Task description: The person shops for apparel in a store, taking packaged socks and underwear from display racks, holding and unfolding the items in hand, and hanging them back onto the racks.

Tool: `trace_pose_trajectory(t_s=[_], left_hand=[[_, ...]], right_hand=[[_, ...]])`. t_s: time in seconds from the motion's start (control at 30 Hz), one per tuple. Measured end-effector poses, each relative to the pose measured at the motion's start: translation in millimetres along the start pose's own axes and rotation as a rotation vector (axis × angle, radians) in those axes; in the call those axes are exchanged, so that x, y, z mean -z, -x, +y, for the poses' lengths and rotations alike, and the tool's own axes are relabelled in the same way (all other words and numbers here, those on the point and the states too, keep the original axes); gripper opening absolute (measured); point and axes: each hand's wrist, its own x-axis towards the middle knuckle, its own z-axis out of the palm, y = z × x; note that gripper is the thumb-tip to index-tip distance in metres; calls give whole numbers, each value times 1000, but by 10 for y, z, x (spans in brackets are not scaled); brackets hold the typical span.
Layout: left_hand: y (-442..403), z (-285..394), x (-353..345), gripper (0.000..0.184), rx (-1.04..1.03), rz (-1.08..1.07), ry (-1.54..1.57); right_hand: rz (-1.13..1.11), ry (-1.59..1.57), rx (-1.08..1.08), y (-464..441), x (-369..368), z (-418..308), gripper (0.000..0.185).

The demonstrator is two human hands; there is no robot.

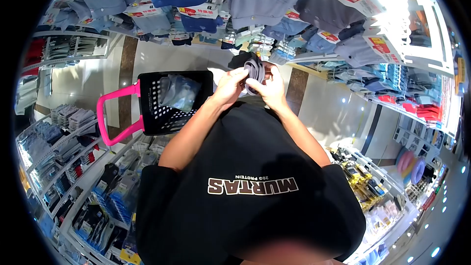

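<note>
Seemingly rolling grey cloth (pixel 254 70) held between left hand (pixel 230 87) and right hand (pixel 272 87), and next likely needing firm pressure against unrolling

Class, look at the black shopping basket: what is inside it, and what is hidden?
In the basket lies a clear plastic package with something bluish-grey in it. Whatever is under the package is covered.
</note>
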Motion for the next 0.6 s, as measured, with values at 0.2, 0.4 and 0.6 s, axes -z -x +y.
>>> trace_pose_trajectory(t_s=[0.2, 0.4, 0.6], left_hand=[[6, 29, 44, 22, 27, 99, 82], [-41, -89, 245, 22, 12, 88, 255], [56, 51, 31, 22, 11, 213, 97]], right_hand=[[101, 354, 35, -51, 158, 222, 30], [99, 107, 19, -105, 117, 127, 30], [121, 167, 72, -101, 45, 81, 32]])
